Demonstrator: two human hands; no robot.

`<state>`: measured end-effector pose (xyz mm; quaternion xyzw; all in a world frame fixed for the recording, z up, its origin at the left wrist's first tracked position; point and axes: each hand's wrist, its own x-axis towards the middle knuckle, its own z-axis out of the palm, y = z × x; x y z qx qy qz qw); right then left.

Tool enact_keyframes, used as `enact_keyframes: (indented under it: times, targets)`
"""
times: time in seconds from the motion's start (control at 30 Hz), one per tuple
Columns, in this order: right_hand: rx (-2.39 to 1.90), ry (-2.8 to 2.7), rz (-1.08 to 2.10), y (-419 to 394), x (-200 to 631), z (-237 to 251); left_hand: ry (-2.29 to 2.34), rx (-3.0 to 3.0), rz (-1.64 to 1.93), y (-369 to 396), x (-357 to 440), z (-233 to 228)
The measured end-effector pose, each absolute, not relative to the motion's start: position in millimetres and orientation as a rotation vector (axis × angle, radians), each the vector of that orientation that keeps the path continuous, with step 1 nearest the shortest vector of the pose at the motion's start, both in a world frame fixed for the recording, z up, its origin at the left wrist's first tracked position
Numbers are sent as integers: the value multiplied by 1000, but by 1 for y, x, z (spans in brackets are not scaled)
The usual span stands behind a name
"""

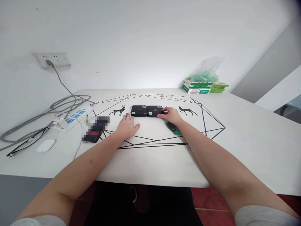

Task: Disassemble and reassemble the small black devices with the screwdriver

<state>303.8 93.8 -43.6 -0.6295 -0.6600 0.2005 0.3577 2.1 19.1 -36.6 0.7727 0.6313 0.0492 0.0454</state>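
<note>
Two small black boxes sit side by side on the white table: the left box and the right box. My right hand touches the right edge of the right box with its fingertips. My left hand lies flat on the table just in front of the left box's left corner, holding nothing. A green-handled screwdriver lies on the table under my right wrist.
A power strip with grey cables, glasses and a white mouse lie at the left. A dark phone is beside my left hand. Green boxes and a plastic bag stand at the back right.
</note>
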Motion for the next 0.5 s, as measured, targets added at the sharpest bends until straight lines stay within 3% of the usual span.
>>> enact_keyframes:
  times: [0.3, 0.5]
  targets:
    - [-1560, -1677, 539, 95, 306, -49, 1957, 2367, 261, 36, -14, -39]
    - [-1546, -1645, 562, 99, 306, -52, 1776, 2732, 199, 39, 7, -32]
